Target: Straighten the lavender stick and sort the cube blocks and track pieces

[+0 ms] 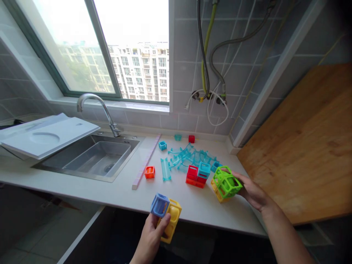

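My left hand (152, 229) grips a joined piece of yellow block (173, 216) and blue block (160, 205), held up just off the counter's front edge. On the right, my right hand (251, 190) is closed round green cube blocks (227, 183) with openwork sides. Yellow blocks (218, 192) show beneath the green ones; whether they are joined I cannot tell. Between my hands a cluster of red blocks (194, 176) stands on the counter, with a teal block (204, 169) on top. My right fingertips are partly hidden behind the green blocks.
Clear teal track pieces (189, 156) lie heaped behind the cluster. An orange block (150, 172), a teal block (162, 145) and a red block (191, 139) sit apart. A pale pink strip (147, 161) lies by the sink (112, 176). A wooden board (302, 146) leans at right.
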Available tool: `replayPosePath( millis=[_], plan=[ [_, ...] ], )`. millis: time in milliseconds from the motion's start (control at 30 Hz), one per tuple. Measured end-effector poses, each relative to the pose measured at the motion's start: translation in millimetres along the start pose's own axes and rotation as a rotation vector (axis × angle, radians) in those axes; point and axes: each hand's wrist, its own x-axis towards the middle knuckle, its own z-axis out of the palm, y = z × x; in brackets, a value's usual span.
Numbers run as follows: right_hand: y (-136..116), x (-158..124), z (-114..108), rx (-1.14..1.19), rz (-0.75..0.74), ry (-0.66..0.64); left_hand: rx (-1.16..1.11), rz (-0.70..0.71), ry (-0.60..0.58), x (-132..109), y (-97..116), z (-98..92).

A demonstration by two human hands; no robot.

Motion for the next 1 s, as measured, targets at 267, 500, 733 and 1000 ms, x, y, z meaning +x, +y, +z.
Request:
replayPosePath(
  millis=[267, 500, 733, 1000],
  plan=[
    [27.0, 1.3, 0.7, 0.017, -0.209, 0.289, 0.092, -0.006, -0.142, 1.6, 2.6, 0.2],
    [67.5, -49.5, 31.9, -0.063, -0.688, 0.723, 0.363, 0.107, -0.282, -8.9, 15.5, 10.0],
    [83.5, -106.3, 95.1, -0.575, -0.6, -0.224, 0.547, 0.187, -0.577, -20.0, 28.6, 34.0],
    [75.5, -74.8, 123.7, -0.321, -0.457, -0.353, 0.476, 0.157, -0.6, -20.3, 27.3, 17.8]
  ],
)
